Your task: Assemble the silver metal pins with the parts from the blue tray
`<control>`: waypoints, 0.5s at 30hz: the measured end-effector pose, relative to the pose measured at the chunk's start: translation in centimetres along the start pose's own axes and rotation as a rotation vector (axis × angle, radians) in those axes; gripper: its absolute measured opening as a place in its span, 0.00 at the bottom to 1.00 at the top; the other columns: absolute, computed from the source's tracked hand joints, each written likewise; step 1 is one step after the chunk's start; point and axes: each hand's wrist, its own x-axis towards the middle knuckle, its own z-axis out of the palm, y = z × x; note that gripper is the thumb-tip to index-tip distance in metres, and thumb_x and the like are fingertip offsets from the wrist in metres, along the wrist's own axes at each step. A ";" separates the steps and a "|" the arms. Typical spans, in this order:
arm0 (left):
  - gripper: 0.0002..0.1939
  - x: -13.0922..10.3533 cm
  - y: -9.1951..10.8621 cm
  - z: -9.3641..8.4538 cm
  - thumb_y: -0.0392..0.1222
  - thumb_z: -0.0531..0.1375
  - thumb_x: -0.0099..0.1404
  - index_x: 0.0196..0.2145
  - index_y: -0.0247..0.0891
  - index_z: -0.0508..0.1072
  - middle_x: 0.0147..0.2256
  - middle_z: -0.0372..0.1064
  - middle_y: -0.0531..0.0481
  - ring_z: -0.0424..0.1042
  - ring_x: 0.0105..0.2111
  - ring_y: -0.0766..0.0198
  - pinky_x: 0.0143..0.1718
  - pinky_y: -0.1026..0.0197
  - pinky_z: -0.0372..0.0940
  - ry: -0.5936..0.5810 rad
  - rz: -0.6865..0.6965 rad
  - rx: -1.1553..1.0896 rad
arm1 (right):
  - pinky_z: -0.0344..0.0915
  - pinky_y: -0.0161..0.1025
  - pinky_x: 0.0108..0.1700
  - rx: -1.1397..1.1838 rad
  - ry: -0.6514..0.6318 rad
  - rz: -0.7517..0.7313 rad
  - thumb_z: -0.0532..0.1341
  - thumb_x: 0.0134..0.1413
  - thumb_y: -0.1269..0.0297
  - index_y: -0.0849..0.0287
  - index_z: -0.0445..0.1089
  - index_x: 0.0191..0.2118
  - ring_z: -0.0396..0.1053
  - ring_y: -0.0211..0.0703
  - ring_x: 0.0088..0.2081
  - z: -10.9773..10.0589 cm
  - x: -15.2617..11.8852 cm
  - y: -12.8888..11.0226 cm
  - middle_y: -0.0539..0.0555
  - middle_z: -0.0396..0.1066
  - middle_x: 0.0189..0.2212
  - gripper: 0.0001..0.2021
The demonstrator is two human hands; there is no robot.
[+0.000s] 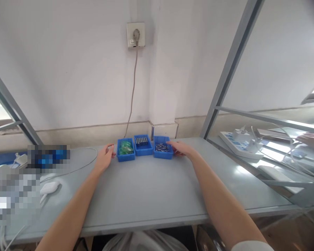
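Blue bins point(144, 152) lie lengthwise toward the wall point(94, 69).

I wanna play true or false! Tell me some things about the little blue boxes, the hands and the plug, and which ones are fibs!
1. The left blue bin holds green pieces. True.
2. The plug is out of the wall socket. False: it is in it.
3. The right hand is at the right blue bin. True.
4. The left hand is inside a bin. False: it is beside the left blue bin.
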 end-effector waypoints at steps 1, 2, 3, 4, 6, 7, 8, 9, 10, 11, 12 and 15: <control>0.27 0.2 0.0 0.0 0.59 0.50 0.64 0.50 0.38 0.69 0.31 0.74 0.47 0.72 0.29 0.61 0.31 0.61 0.64 0.017 -0.046 0.004 | 0.59 0.35 0.22 0.027 0.001 0.018 0.60 0.48 0.44 0.60 0.68 0.27 0.67 0.42 0.24 -0.1 0.1 0.1 0.57 0.73 0.26 0.20; 0.26 0.4 -0.1 0.1 0.60 0.51 0.63 0.49 0.38 0.69 0.31 0.74 0.47 0.71 0.28 0.61 0.29 0.62 0.63 0.029 -0.082 0.030 | 0.58 0.35 0.21 0.055 0.006 0.030 0.61 0.48 0.46 0.60 0.68 0.27 0.67 0.41 0.23 0.0 0.1 0.1 0.57 0.72 0.25 0.19; 0.26 0.5 -0.1 0.2 0.60 0.51 0.62 0.46 0.38 0.71 0.31 0.74 0.47 0.71 0.27 0.61 0.29 0.62 0.62 0.030 -0.105 0.066 | 0.58 0.35 0.21 0.083 0.011 0.037 0.61 0.48 0.48 0.60 0.68 0.27 0.66 0.41 0.22 0.1 0.2 0.1 0.57 0.72 0.25 0.18; 0.25 0.6 0.0 0.4 0.61 0.52 0.62 0.42 0.38 0.73 0.31 0.74 0.47 0.70 0.28 0.61 0.28 0.62 0.61 0.015 -0.116 0.097 | 0.58 0.34 0.21 0.111 0.009 0.040 0.61 0.49 0.50 0.60 0.68 0.28 0.66 0.41 0.22 0.3 0.2 0.1 0.56 0.72 0.24 0.16; 0.24 0.6 0.1 0.8 0.62 0.53 0.60 0.34 0.37 0.74 0.31 0.74 0.46 0.70 0.29 0.60 0.27 0.63 0.60 -0.040 -0.134 0.129 | 0.60 0.33 0.21 0.163 0.007 0.040 0.62 0.49 0.54 0.60 0.68 0.31 0.68 0.40 0.24 0.8 0.0 -0.1 0.55 0.73 0.26 0.12; 0.23 0.5 0.2 0.8 0.61 0.55 0.59 0.32 0.37 0.74 0.30 0.73 0.46 0.70 0.30 0.60 0.26 0.63 0.60 -0.071 -0.156 0.114 | 0.62 0.33 0.22 0.192 0.012 0.039 0.61 0.50 0.56 0.59 0.68 0.32 0.69 0.40 0.25 0.9 -0.2 -0.1 0.55 0.73 0.27 0.11; 0.21 0.3 0.4 0.8 0.60 0.57 0.58 0.30 0.37 0.74 0.30 0.73 0.46 0.71 0.31 0.59 0.25 0.64 0.60 -0.100 -0.191 0.073 | 0.64 0.33 0.24 0.224 0.019 0.039 0.61 0.50 0.57 0.59 0.68 0.34 0.70 0.40 0.27 1.0 -0.5 -0.2 0.55 0.74 0.29 0.10; 0.19 0.1 0.6 0.7 0.57 0.60 0.56 0.30 0.36 0.73 0.31 0.73 0.46 0.71 0.33 0.59 0.24 0.66 0.60 -0.127 -0.240 0.007 | 0.67 0.33 0.26 0.255 0.027 0.037 0.61 0.50 0.58 0.59 0.68 0.35 0.71 0.40 0.28 1.1 -0.7 -0.2 0.55 0.74 0.31 0.10; 0.17 0.0 0.7 0.4 0.55 0.62 0.55 0.31 0.36 0.73 0.33 0.73 0.46 0.71 0.34 0.60 0.24 0.66 0.61 -0.158 -0.294 -0.085 | 0.69 0.34 0.27 0.284 0.032 0.033 0.60 0.51 0.58 0.58 0.68 0.36 0.72 0.40 0.30 1.1 -1.0 -0.1 0.56 0.74 0.34 0.10; 0.16 -0.2 0.9 0.0 0.52 0.63 0.53 0.32 0.36 0.73 0.35 0.74 0.45 0.71 0.35 0.61 0.25 0.67 0.63 -0.189 -0.348 -0.191 | 0.70 0.35 0.29 0.314 0.035 0.029 0.60 0.51 0.58 0.58 0.68 0.37 0.72 0.41 0.31 1.1 -1.2 0.1 0.56 0.74 0.36 0.10; 0.17 -0.3 1.0 -0.5 0.50 0.65 0.52 0.34 0.36 0.73 0.38 0.73 0.45 0.72 0.35 0.62 0.26 0.67 0.66 -0.217 -0.395 -0.291 | 0.72 0.36 0.30 0.343 0.033 0.024 0.60 0.51 0.58 0.58 0.68 0.37 0.72 0.41 0.32 1.1 -1.4 0.3 0.57 0.74 0.39 0.10; 0.17 -0.7 1.2 -1.9 0.46 0.68 0.49 0.36 0.35 0.74 0.38 0.73 0.46 0.71 0.31 0.65 0.28 0.66 0.70 -0.258 -0.506 -0.491 | 0.74 0.40 0.32 0.523 0.019 0.038 0.63 0.48 0.58 0.57 0.68 0.39 0.73 0.44 0.35 1.2 -1.9 0.9 0.58 0.73 0.42 0.13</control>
